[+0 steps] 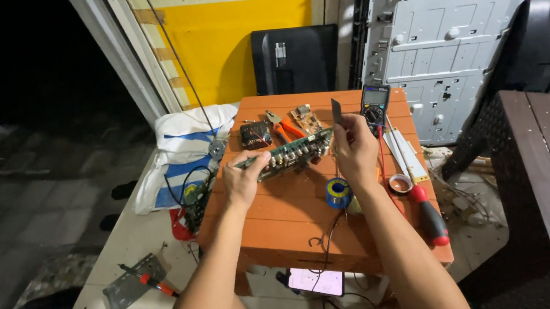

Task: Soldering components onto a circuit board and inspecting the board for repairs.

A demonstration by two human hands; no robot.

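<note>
At frame centre, over the orange table [297, 221], the left hand [242, 179] grips a green board [287, 153] by its left end; the right hand [356, 148] pinches a small dark blade [337, 112] beside the board's right end.

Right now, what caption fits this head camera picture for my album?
Two hands, left and right, hold a green circuit board above an orange table.

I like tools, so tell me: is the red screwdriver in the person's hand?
No, the red screwdriver lies on the orange table, while both hands hold the green circuit board.
</note>
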